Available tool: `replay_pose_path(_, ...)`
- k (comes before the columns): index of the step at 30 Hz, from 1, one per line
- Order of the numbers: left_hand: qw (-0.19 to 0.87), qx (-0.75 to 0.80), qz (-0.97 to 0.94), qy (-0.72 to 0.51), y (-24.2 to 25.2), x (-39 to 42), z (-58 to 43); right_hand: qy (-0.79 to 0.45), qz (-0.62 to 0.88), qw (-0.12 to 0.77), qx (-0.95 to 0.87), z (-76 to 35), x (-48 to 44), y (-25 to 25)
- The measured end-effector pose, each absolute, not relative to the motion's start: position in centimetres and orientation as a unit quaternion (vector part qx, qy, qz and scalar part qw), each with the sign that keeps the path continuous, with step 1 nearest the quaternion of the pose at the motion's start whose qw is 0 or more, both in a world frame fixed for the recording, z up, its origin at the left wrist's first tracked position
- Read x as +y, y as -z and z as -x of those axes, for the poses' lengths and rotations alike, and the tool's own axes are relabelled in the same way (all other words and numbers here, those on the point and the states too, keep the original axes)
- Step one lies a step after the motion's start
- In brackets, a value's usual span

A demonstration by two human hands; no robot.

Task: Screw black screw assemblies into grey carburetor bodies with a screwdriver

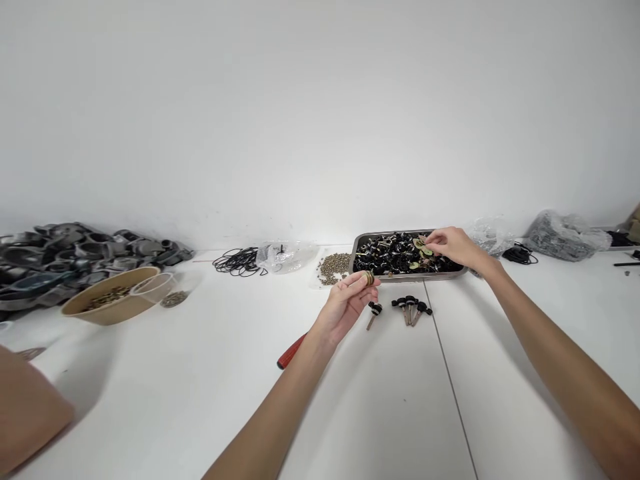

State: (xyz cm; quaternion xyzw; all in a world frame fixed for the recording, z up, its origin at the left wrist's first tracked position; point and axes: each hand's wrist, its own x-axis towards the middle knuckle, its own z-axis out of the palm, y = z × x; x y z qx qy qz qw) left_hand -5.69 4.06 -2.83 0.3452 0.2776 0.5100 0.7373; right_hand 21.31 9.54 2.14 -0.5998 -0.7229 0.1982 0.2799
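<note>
My left hand (pixel 349 303) is closed on a small stack of brass-coloured discs (pixel 369 277), held between thumb and fingers in front of the metal tray (pixel 406 277). Over the tray's right part, my right hand (pixel 450 244) pinches at yellowish discs (pixel 419 244) lying on the black parts (pixel 383 255); whether one is between its fingertips is too small to tell. Just below my left fingers lies one black-topped part with a brownish stem (pixel 375 309). Several similar parts (pixel 411 303) sit in a group on the table in front of the tray.
Small brass pieces (pixel 334 268) lie left of the tray. A red handle (pixel 290 353) shows beside my left forearm. Further left are black cords (pixel 240 261), a plastic bag (pixel 285 257), a tan bowl (pixel 95 317) and grey parts (pixel 90 250). Bags (pixel 567 237) stand at right.
</note>
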Motion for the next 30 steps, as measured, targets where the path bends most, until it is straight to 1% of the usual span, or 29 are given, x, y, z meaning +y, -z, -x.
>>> replay_pose_path(3, 0.744, 0.259, -0.356, -0.504, 3.0, 4.0, 5.8, -0.287, 0.499, 0.317, -0.754, -18.1, 7.4, -3.6)
replay_pose_path(5, 0.728, 0.265, -0.374, -0.51, 3.0, 3.9, 5.8, -0.318, 0.462, 0.316, -0.765, -15.3, 5.9, -4.3)
replay_pose_path(10, 0.612, 0.33, -0.47, -0.544, 2.9, 3.5, 5.4, -0.393, 0.466, 0.295, -0.736, -11.4, 4.0, -3.7)
replay_pose_path(12, 0.575, 0.348, -0.495, -0.551, 2.8, 3.5, 5.1, -0.389, 0.487, 0.295, -0.724, -11.2, 3.9, -3.2)
replay_pose_path(14, 0.566, 0.354, -0.5, -0.552, 2.8, 3.4, 4.9, -0.371, 0.509, 0.296, -0.718, -11.3, 4.0, -3.0)
replay_pose_path(19, 0.616, 0.343, -0.484, -0.519, 2.6, 3.3, 4.9, -0.397, 0.476, 0.265, -0.739, -11.6, 4.5, -2.4)
replay_pose_path(23, 0.674, 0.335, -0.432, -0.496, 2.8, 3.6, 5.3, -0.384, 0.459, 0.293, -0.746, -11.2, 4.8, -1.5)
replay_pose_path(26, 0.694, 0.327, -0.402, -0.5, 2.9, 3.8, 5.6, -0.345, 0.462, 0.299, -0.76, -11.4, 5.0, -1.6)
replay_pose_path(28, 0.701, 0.327, -0.407, -0.487, 2.8, 3.9, 5.7, -0.326, 0.447, 0.282, -0.784, -11.8, 5.1, -2.0)
replay_pose_path(30, 0.707, 0.33, -0.433, -0.451, 2.6, 3.9, 5.8, -0.32, 0.411, 0.238, -0.82, -12.3, 5.0, -2.5)
